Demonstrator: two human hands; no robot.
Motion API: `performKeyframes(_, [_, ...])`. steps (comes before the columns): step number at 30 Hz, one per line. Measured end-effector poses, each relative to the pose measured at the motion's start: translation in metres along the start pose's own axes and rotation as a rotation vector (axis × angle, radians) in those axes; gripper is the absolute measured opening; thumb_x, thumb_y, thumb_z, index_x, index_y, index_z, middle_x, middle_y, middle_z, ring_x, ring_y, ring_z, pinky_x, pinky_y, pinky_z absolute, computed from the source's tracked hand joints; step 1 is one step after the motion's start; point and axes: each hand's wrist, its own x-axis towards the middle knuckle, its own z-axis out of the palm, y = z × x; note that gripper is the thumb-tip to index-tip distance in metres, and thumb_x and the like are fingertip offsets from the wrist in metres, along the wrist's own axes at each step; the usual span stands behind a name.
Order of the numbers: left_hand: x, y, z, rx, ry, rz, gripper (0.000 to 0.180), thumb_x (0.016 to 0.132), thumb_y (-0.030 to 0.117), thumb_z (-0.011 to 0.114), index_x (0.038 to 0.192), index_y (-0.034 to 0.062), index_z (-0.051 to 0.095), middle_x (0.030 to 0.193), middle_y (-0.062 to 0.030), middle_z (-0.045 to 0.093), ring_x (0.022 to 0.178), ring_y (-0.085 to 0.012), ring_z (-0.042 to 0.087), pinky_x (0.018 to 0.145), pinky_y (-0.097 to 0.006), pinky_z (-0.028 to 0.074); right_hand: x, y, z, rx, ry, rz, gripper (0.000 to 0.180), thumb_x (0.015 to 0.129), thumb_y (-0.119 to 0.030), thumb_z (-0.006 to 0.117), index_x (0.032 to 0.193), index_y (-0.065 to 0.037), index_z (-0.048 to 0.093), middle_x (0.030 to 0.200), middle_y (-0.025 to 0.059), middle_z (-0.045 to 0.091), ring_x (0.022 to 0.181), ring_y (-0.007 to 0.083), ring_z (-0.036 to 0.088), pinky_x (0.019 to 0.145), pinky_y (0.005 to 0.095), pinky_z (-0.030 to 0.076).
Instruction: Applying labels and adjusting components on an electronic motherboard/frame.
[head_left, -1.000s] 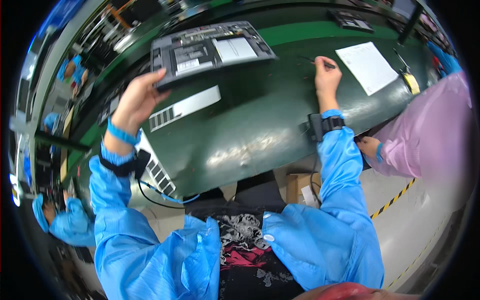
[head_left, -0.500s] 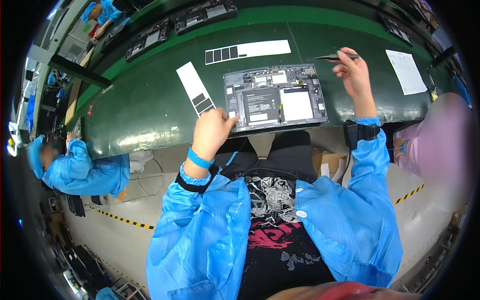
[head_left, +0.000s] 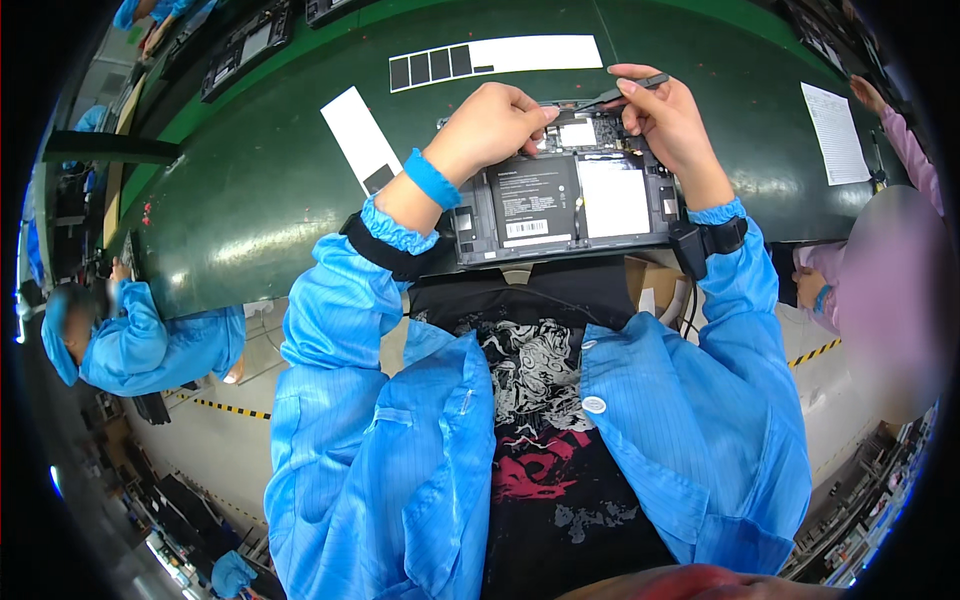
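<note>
- Laptop (head_left: 578,197): directly before me, at the 6 o'clock edge of the green bench (head_left: 270,215), interior exposed. Black battery (head_left: 525,190) sits at its 9 o'clock, white panel (head_left: 615,200) at its 3 o'clock, circuit board (head_left: 605,130) along its 12 o'clock side.
- My left hand (head_left: 490,125): over the laptop between 10 and 11 o'clock, fingers bent, tips by the circuit board. Whether they pinch anything, I cannot tell.
- My right hand (head_left: 665,120): at the laptop's corner between 1 and 2 o'clock, gripping dark tweezers (head_left: 606,98). These point toward 8 o'clock, near the laptop's far edge; contact cannot be confirmed.
- Long strip (head_left: 530,55), white with dark panels: beyond the laptop at 11 o'clock.
- Second strip (head_left: 352,132): between 9 and 10 o'clock, partly covered by my left forearm.
- Printed sheet (head_left: 838,135): between 2 and 3 o'clock, well apart from the laptop.
- Co-worker in blue (head_left: 140,340): between 8 and 9 o'clock.
</note>
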Motion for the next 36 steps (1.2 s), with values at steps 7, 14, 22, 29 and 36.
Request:
performKeyframes(7, [0.013, -0.013, 0.004, -0.010, -0.022, 0.050, 0.023, 0.087, 0.019, 0.063, 0.088, -0.0046, 0.065, 0.071, -0.0050, 0.064, 0.059, -0.0095, 0.057, 0.054, -0.022, 0.046, -0.004, 0.006, 0.000, -0.013, 0.018, 0.001, 0.024, 0.088, -0.010, 0.062, 0.108, 0.004, 0.059, 0.078, 0.0134, 0.067, 0.057, 0.0089, 0.059, 0.052, 0.0196, 0.047])
performKeyframes(14, [0.025, -0.010, 0.006, 0.066, 0.033, 0.071, 0.028, 0.077, 0.025, 0.066, 0.074, -0.0027, 0.068, 0.057, -0.0101, 0.062, 0.051, -0.0150, 0.059, 0.053, -0.030, 0.047, -0.008, 0.004, 0.003, -0.056, 0.044, -0.044, 0.019, 0.089, -0.010, 0.062, 0.100, 0.005, 0.059, 0.072, 0.0097, 0.064, 0.059, 0.0107, 0.061, 0.053, 0.0201, 0.047])
performKeyframes(22, [0.024, -0.003, 0.009, 0.203, 0.124, 0.004, 0.031, 0.079, 0.029, 0.070, 0.071, -0.0007, 0.069, 0.053, -0.0073, 0.062, 0.046, -0.0151, 0.058, 0.052, -0.029, 0.048, -0.007, 0.010, 0.004, -0.117, 0.059, -0.086, 0.019, 0.089, -0.010, 0.061, 0.100, 0.005, 0.060, 0.072, 0.0096, 0.064, 0.059, 0.0107, 0.061, 0.053, 0.0205, 0.048])
performKeyframes(29, [0.022, 0.014, 0.007, 0.279, 0.054, -0.053, 0.026, 0.083, 0.020, 0.068, 0.074, -0.0040, 0.067, 0.063, -0.0072, 0.065, 0.056, -0.0121, 0.064, 0.052, -0.023, 0.050, -0.007, 0.010, 0.006, -0.185, 0.075, -0.109, 0.019, 0.089, -0.010, 0.062, 0.099, 0.005, 0.060, 0.072, 0.0093, 0.064, 0.061, 0.0119, 0.063, 0.056, 0.0214, 0.050])
performKeyframes(36, [0.025, 0.016, 0.010, 0.278, 0.074, -0.068, 0.026, 0.082, 0.020, 0.069, 0.074, -0.0044, 0.067, 0.063, -0.0081, 0.065, 0.055, -0.0121, 0.064, 0.051, -0.024, 0.051, -0.007, 0.008, 0.006, -0.216, 0.078, -0.103, 0.020, 0.088, -0.011, 0.062, 0.098, 0.007, 0.060, 0.071, 0.0099, 0.064, 0.061, 0.0122, 0.063, 0.056, 0.0217, 0.050])
